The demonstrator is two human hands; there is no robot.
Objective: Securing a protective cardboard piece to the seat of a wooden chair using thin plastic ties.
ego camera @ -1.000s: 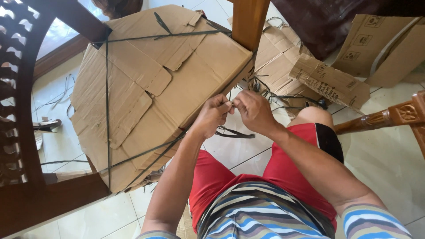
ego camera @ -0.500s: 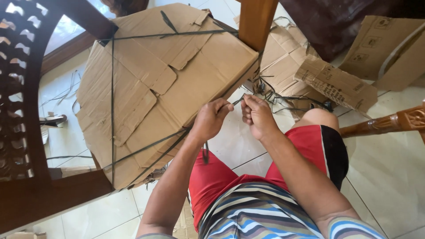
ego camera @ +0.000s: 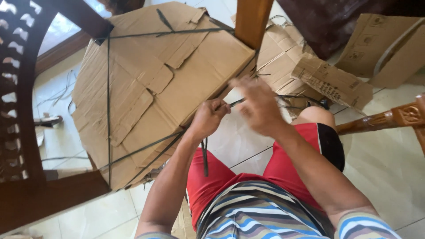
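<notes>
A chair seat wrapped in brown cardboard fills the upper left, bound with dark plastic straps. My left hand is closed on a dark strap at the cardboard's near edge; the strap's loose end hangs down over my red shorts. My right hand hovers blurred just to the right, fingers spread, near the same strap; whether it touches is unclear.
A dark wooden chair frame runs down the left, and a wooden leg rises at top centre. Torn cardboard pieces and loose straps lie on the tiled floor. A carved wooden rail is at right.
My right hand has let go of the strap and lifted up and away, now blurred. My left hand keeps its grip. The view has shifted slightly.
</notes>
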